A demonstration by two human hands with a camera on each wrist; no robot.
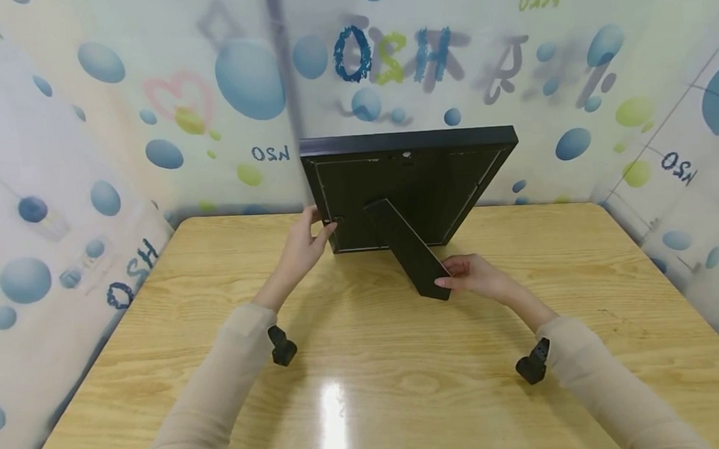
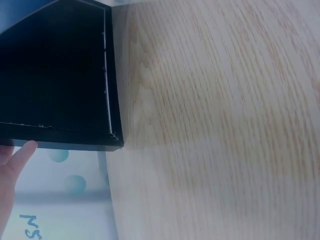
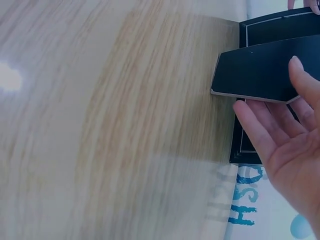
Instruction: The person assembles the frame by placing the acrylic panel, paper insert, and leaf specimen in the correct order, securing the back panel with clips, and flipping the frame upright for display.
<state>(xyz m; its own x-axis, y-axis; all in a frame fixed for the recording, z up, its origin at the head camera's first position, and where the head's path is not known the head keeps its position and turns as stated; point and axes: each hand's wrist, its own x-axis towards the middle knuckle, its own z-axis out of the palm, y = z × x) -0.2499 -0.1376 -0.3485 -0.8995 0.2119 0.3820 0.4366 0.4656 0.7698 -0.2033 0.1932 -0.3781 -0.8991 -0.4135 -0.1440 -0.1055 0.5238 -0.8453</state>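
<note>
A black picture frame [image 1: 455, 177] stands on the table with its back towards me, leaning at the far side. From its back the black easel leg [image 1: 407, 249] swings out and slants down towards the tabletop. My left hand [image 1: 303, 241] grips the frame's left edge, thumb on the back and fingers partly hidden behind it. At the leg's lower end, my right hand [image 1: 477, 277] pinches it, with the thumb [image 3: 302, 77] on its outer face and the fingers underneath. In the left wrist view, a corner of the frame [image 2: 60, 75] fills the upper left.
The wooden table [image 1: 370, 402] spreads out all around the frame. Close behind rises a backdrop [image 1: 352, 101] printed with blue and green bubbles and lettering, with similar panels on both sides. A small black camera [image 1: 282, 346] sits at each wrist.
</note>
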